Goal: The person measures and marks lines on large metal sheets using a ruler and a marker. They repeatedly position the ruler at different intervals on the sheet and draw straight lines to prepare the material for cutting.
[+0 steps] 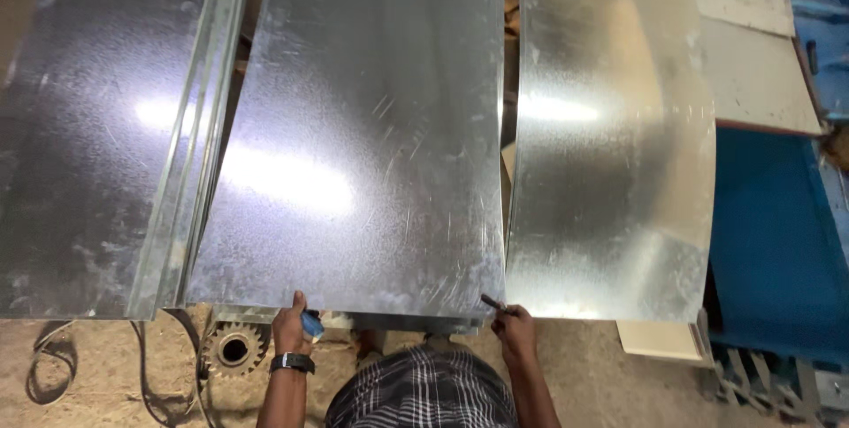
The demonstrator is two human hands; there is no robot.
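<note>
A dusty workshop floor [106, 366] of packed dirt shows along the bottom of the view, with galvanized steel laid out above it and a blue machine frame [769, 242] off to the right. The middle galvanized sheet [363, 145] is what both hands work on: it lies directly ahead of them, its long axis running away from the person, its near short edge crossing from one hand to the other. The left hand [289, 326], wearing a dark wristwatch [293, 363], is closed on a small blue object [312, 325] (its kind is too small to tell) and rests against the near edge toward the sheet's left corner. The right hand [515, 326] is pinched around a thin dark marking tool [492, 304], whose tip points up and to the left, touching the sheet right at its near right corner. Both hands sit at the same edge, so neither is clearly nearer; the right one meets the corner, the left one sits a little inward of its corner. To the right of the right hand lies a second sheet [610, 145], bowed upward along its length, just beside the middle one with a narrow gap between them. To the left of the left hand lies a darker folded panel [97, 127] with a ridged seam. Below and left of the left hand, a toothed gear [233, 348] rests on the floor near loose cables [53, 366].
</note>
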